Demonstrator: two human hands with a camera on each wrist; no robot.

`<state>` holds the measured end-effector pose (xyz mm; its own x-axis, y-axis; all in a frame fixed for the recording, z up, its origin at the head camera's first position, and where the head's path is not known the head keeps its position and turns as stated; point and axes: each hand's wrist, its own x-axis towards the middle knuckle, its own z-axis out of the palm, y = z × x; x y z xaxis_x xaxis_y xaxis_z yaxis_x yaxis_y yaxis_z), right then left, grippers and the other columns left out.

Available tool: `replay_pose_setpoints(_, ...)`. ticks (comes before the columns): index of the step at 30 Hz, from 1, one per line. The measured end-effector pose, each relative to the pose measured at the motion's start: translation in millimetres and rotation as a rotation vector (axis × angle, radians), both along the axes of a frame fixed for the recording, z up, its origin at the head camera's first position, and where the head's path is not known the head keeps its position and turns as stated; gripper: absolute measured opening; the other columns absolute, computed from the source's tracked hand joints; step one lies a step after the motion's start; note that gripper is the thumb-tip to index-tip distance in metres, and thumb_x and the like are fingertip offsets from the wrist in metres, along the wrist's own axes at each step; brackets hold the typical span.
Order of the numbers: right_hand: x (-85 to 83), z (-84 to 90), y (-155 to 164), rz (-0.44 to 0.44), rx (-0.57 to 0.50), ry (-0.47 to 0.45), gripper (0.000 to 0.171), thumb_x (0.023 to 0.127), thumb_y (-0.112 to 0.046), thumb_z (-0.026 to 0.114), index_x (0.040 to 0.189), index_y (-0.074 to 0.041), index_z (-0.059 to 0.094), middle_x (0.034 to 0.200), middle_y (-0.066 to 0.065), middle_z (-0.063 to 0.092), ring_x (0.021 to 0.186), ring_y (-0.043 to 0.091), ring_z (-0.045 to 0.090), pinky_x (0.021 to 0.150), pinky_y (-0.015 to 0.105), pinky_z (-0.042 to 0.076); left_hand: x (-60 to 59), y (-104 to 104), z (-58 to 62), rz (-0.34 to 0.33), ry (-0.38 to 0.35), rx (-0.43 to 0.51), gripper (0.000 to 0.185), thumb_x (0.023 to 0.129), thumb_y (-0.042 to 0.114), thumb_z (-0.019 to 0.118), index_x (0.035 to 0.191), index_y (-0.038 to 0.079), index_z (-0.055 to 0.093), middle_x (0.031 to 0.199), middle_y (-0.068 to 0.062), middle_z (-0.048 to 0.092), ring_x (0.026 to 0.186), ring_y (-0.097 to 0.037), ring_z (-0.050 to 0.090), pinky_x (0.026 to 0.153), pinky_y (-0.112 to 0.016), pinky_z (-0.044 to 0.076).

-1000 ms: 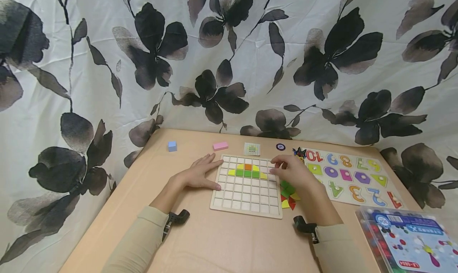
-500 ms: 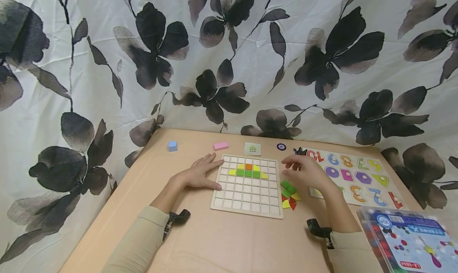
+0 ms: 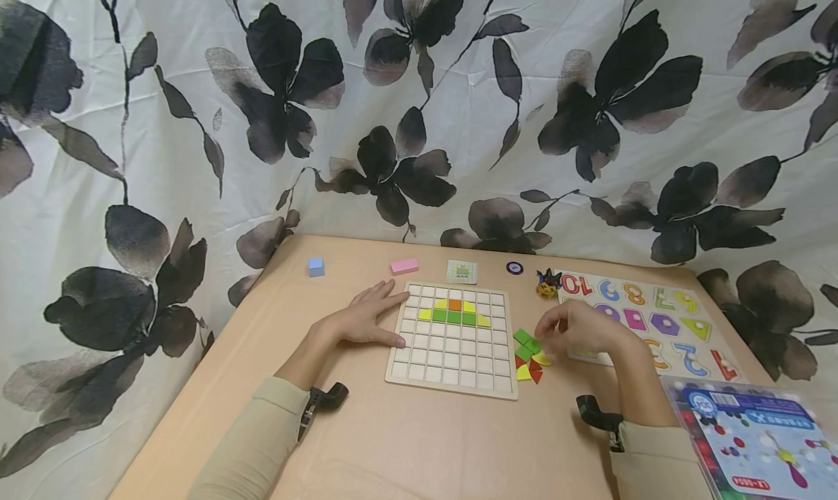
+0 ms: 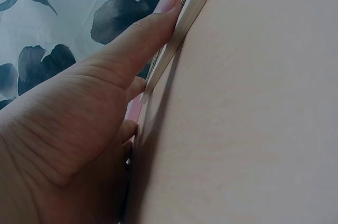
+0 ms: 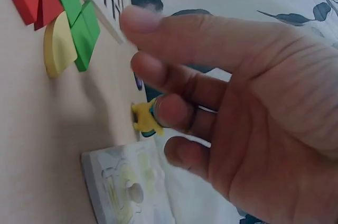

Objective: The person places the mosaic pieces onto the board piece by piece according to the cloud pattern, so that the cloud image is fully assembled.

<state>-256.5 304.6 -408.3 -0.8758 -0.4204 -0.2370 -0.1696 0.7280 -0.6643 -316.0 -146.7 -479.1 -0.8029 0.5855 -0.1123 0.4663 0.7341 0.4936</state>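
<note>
The left hand [image 3: 364, 318] lies flat on the beige tabletop [image 3: 419, 442], fingers straight and spread, its thumb pressed along the left edge of the square wooden grid board [image 3: 452, 342]; the left wrist view shows that thumb [image 4: 138, 39] touching the board's rim. On the board's upper rows sit 1 orange tile, green tiles and yellow tiles forming a small dome shape [image 3: 454, 313].

The right hand [image 3: 583, 327] hovers just right of the board, over a small heap of loose green, yellow and red foam pieces [image 3: 530, 356] lying on the table beside the board's right edge. In the right wrist view its fingers [image 5: 179, 84] are loosely curled toward the pieces [image 5: 60, 20] with nothing between them; whether a fingertip touches the heap is hard to tell from the head view.

Behind the right hand lies a white number puzzle board with coloured digits and shapes [image 3: 661, 318], and a small yellow and black toy figure [image 3: 546, 284] stands at its near left corner. Along the far edge of the table are a light blue cube [image 3: 316, 267], a pink rectangular block [image 3: 404, 266], a small square pattern card [image 3: 461, 271] and a dark round disc [image 3: 513, 268]. A clear plastic box with a blue label [image 3: 753, 434] sits at the near right corner.
</note>
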Motion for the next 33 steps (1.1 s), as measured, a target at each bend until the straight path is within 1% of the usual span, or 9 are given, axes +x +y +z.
replay_pose_setpoints(4, 0.2, -3.6, 0.8, 0.018, 0.021, -0.077, 0.018, 0.080, -0.005, 0.086, 0.096, -0.009, 0.078, 0.081, 0.001, 0.065, 0.081, 0.020, 0.055, 0.070, 0.032, 0.048, -0.9, 0.2, 0.2, -0.001, 0.001, -0.005, 0.108, 0.079, 0.077, 0.073, 0.166, 0.032, 0.028, 0.176, -0.014, 0.003, 0.163, -0.035, -0.001, 0.131, -0.058, 0.003)
replay_pose_setpoints(8, -0.8, -8.7, 0.8, 0.017, 0.036, -0.118, 0.014, 0.080, -0.006, 0.087, 0.091, -0.010, 0.078, 0.073, 0.001, 0.061, 0.074, 0.019, 0.055, 0.066, 0.030, 0.045, -1.1, -0.2, 0.3, -0.004, 0.006, -0.004, 0.108, 0.079, 0.076, 0.073, 0.166, 0.031, 0.029, 0.176, -0.015, 0.004, 0.163, -0.036, -0.001, 0.131, -0.059, 0.003)
replay_pose_setpoints(14, -1.5, -15.3, -0.6, 0.006, 0.058, -0.113, 0.014, 0.079, -0.007, 0.088, 0.087, -0.011, 0.077, 0.071, 0.000, 0.059, 0.073, 0.018, 0.054, 0.064, 0.029, 0.043, -1.5, -0.4, -0.5, -0.005, 0.009, -0.011, 0.107, 0.079, 0.077, 0.073, 0.166, 0.034, 0.028, 0.176, -0.015, 0.004, 0.163, -0.034, -0.001, 0.131, -0.058, 0.003)
replay_pose_setpoints(22, -1.1, -16.6, -5.1, 0.006, 0.081, -0.113, 0.018, 0.076, -0.007, 0.090, 0.085, -0.011, 0.075, 0.072, 0.001, 0.058, 0.074, 0.020, 0.054, 0.066, 0.031, 0.043, -2.3, -0.8, -2.6, 0.003, 0.006, -0.010, 0.108, 0.078, 0.078, 0.073, 0.165, 0.035, 0.028, 0.176, -0.013, 0.003, 0.164, -0.033, -0.002, 0.131, -0.057, 0.003)
replay_pose_setpoints(33, -2.3, -18.9, -7.3, -0.006, 0.087, -0.133, 0.022, 0.074, -0.005, 0.092, 0.084, -0.010, 0.074, 0.073, 0.002, 0.058, 0.076, 0.021, 0.055, 0.068, 0.034, 0.043, -1.0, -0.5, -0.1, -0.001, 0.004, -0.010, 0.108, 0.078, 0.077, 0.073, 0.166, 0.034, 0.028, 0.176, -0.014, 0.003, 0.164, -0.033, -0.002, 0.131, -0.057, 0.003)
